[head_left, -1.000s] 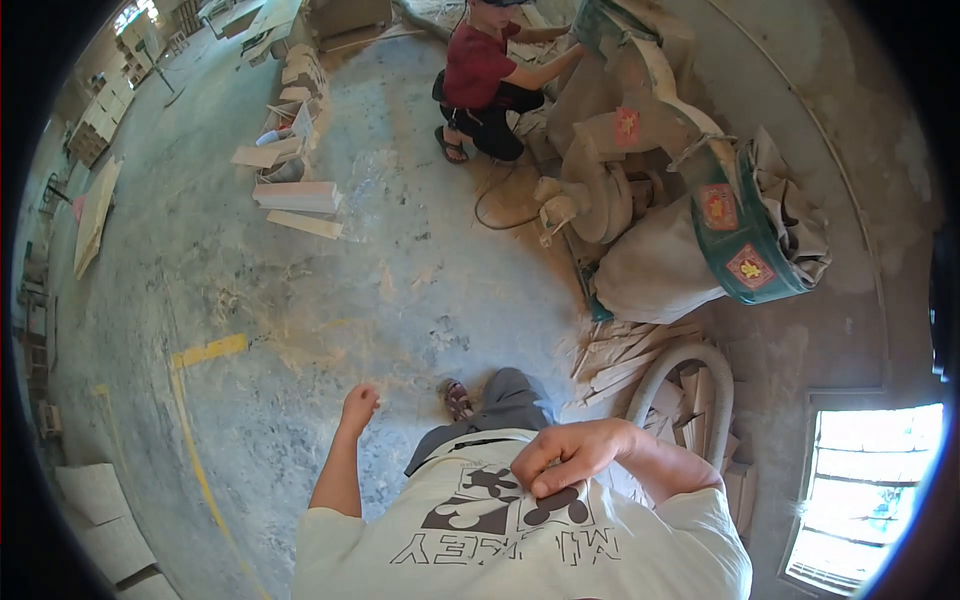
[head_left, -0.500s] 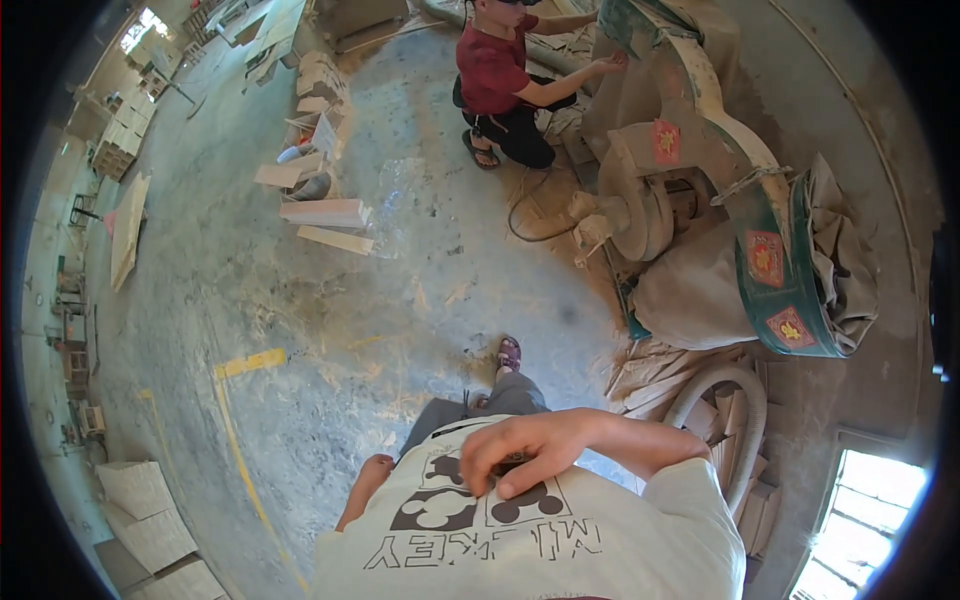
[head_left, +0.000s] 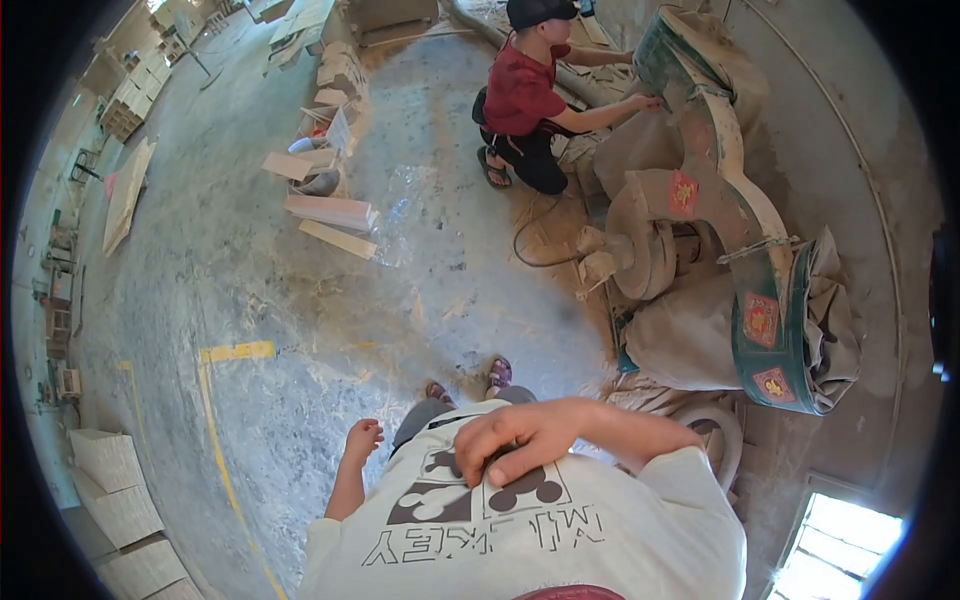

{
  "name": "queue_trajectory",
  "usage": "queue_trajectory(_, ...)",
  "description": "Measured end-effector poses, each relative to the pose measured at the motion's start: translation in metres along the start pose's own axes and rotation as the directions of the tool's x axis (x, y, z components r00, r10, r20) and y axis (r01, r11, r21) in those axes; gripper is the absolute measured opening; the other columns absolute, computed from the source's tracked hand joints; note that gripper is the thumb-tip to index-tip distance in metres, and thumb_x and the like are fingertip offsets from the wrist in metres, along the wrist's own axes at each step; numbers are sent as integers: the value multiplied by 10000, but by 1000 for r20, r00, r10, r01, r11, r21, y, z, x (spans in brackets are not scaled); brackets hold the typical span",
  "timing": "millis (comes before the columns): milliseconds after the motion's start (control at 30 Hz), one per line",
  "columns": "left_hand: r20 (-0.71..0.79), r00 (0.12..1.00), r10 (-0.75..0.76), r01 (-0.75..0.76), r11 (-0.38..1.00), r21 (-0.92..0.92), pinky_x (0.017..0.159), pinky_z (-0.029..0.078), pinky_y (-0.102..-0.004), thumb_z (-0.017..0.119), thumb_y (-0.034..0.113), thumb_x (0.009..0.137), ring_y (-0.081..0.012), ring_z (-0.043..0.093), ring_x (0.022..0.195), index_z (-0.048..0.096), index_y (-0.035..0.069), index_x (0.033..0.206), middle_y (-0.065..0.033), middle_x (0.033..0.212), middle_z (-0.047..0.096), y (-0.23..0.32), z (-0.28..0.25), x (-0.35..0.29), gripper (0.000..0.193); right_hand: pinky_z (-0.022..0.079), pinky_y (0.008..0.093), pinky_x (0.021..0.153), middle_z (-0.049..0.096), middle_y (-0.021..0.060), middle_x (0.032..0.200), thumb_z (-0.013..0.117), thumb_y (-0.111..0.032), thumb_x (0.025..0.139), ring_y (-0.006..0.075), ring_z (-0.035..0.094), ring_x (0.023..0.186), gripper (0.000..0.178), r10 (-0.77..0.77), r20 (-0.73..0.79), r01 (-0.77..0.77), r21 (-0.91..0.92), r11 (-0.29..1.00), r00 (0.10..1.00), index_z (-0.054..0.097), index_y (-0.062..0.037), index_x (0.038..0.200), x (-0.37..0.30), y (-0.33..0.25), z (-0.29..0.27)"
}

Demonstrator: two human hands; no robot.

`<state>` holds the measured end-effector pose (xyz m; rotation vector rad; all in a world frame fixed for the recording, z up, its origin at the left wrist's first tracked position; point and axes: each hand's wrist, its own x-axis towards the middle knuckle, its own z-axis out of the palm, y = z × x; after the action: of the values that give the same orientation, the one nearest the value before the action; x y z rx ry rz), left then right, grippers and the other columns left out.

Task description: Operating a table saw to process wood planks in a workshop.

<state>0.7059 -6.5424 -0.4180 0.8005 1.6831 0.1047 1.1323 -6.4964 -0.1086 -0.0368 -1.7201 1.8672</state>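
right hand (head_left: pixel 520 440): still flat on shirt (head_left: pixel 560 540), grip released | left hand (head_left: pixel 362 438): swung forward, loosely curled, empty

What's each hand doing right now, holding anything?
Left hand: empty, fingers loosely curled, hanging at the person's side above the floor.
Right hand: empty, open, resting flat on the white printed shirt.

Head cam, steep down, floor (head_left: pixel 300 300) far.

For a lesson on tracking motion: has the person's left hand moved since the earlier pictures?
Yes. The left hand had swung back behind the shirt half a second ago; now it shows beside the hip again, hanging empty, while the right hand rests on the shirt.
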Motion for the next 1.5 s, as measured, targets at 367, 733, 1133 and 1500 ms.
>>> queue_trajectory(367,144,989,33,-53,989,139,505,454,-299,593,158,822,-154,595,623,657,54,909,-52,745,628,-80,-18,7,150,439,366,785,633,92,854,583,-223,940,257,572,851,265,57,4,-57,-13,998,998,654,30,906,62,14,-21)
queue_trajectory(733,-176,984,8,-70,935,-347,546,498,-343,584,136,835,-199,674,732,607,30,1129,-96,930,674,-74,-101,87,314,448,293,631,596,22,792,555,-313,970,136,534,697,292,664,-269,-564,366,740,697,629,-32,999,136,161,-97)
queue_trajectory(1133,-143,961,-239,116,810,-575,375,377,-297,545,9,787,-165,553,491,570,71,833,-44,627,535,-250,-160,35,81,533,400,533,657,194,751,561,-247,878,301,654,597,275,452,-515,-679,630,-376,-728,658,10,895,-129,277,-183)
queue_trajectory(1500,-478,780,404,-354,914,196,658,480,-420,592,253,773,-306,615,702,651,55,729,-122,716,643,-243,-247,130,211,527,400,635,680,150,853,610,-237,809,272,653,720,265,819,-438,-753,-657,-11,370,659,-23,956,269,475,-287)
